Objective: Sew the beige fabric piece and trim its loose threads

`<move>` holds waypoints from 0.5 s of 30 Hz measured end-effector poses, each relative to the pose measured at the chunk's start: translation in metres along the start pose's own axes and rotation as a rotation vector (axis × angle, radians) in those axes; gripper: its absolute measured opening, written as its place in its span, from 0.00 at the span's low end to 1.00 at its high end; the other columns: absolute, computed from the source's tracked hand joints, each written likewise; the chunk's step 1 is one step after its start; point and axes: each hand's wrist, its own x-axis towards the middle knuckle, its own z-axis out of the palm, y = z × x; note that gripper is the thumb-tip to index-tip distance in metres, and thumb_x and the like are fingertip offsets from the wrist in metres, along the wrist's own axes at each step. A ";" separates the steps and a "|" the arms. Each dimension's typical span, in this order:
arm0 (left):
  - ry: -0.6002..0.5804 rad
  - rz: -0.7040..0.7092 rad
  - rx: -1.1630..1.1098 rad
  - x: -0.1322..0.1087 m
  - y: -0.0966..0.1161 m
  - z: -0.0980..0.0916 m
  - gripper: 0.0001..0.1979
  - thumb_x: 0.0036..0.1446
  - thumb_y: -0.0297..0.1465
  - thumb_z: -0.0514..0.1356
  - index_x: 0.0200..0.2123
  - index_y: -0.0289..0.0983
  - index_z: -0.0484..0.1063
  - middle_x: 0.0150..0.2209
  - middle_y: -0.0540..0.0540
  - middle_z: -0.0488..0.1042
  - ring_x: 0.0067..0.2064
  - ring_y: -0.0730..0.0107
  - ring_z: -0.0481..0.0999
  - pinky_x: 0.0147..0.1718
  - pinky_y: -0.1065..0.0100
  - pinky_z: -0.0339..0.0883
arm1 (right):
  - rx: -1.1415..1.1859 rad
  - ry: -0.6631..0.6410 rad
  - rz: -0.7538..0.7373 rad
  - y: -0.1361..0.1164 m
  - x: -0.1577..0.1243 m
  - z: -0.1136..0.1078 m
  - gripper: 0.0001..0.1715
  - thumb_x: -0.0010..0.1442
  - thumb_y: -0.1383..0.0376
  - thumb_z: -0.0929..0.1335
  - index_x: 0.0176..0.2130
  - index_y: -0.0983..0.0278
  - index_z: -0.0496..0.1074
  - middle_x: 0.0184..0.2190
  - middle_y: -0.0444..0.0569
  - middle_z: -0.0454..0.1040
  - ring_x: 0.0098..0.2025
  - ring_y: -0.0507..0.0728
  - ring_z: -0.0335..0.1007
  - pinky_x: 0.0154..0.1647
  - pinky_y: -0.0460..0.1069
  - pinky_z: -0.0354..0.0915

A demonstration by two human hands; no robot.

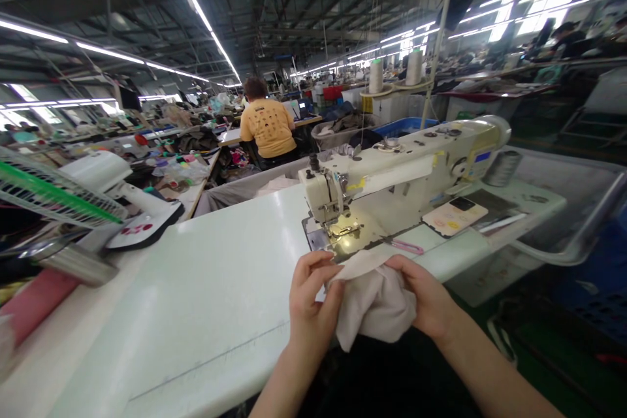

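The person's left hand [313, 294] and right hand [421, 300] are both closed on a piece of pale, soft cloth [375, 307], gripping it between fingers and thumbs. The cloth is bunched, and it hangs just in front of the sewing machine [392, 176]. Its upper fold comes close to the machine's needle area, but from this view I cannot tell surely if it touches.

The machine stands on a white table [196, 287], and the tabletop runs a long way to the left of the hands. Its near edge passes under the cloth. Pink-handled snips [406, 247] lie just beyond the right hand. A metal-rimmed grey bin [563, 202] stands past the right end of the table, and its inside is too dim to read well. Behind the machine, a fabric-lined bin [245, 192] holds pale cloth, and a blue plastic crate [401, 127] stands farther back. A co-worker in a yellow T-shirt [268, 127] sits beyond them, facing away.
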 end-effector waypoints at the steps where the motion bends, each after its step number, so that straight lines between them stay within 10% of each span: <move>1: -0.062 -0.106 -0.037 0.003 0.001 -0.002 0.04 0.54 0.28 0.65 0.28 0.38 0.80 0.38 0.42 0.72 0.43 0.63 0.70 0.45 0.68 0.63 | -0.019 -0.020 -0.001 0.000 -0.002 -0.002 0.15 0.43 0.57 0.74 0.30 0.64 0.76 0.30 0.51 0.80 0.45 0.65 0.76 0.48 0.55 0.70; 7: -0.291 -1.024 -0.802 0.011 -0.003 -0.012 0.15 0.50 0.37 0.70 0.34 0.31 0.77 0.31 0.44 0.75 0.31 0.70 0.73 0.32 0.71 0.67 | -0.070 -0.163 0.047 0.000 -0.005 -0.020 0.27 0.46 0.49 0.75 0.38 0.68 0.78 0.32 0.54 0.80 0.46 0.65 0.76 0.51 0.57 0.68; 15: -0.172 -0.925 -1.158 0.007 -0.004 -0.014 0.11 0.46 0.25 0.71 0.35 0.31 0.77 0.30 0.48 0.78 0.28 0.75 0.76 0.31 0.77 0.71 | -0.158 -0.139 -0.084 0.014 0.012 -0.021 0.29 0.49 0.44 0.73 0.36 0.66 0.80 0.31 0.53 0.80 0.42 0.62 0.77 0.44 0.53 0.69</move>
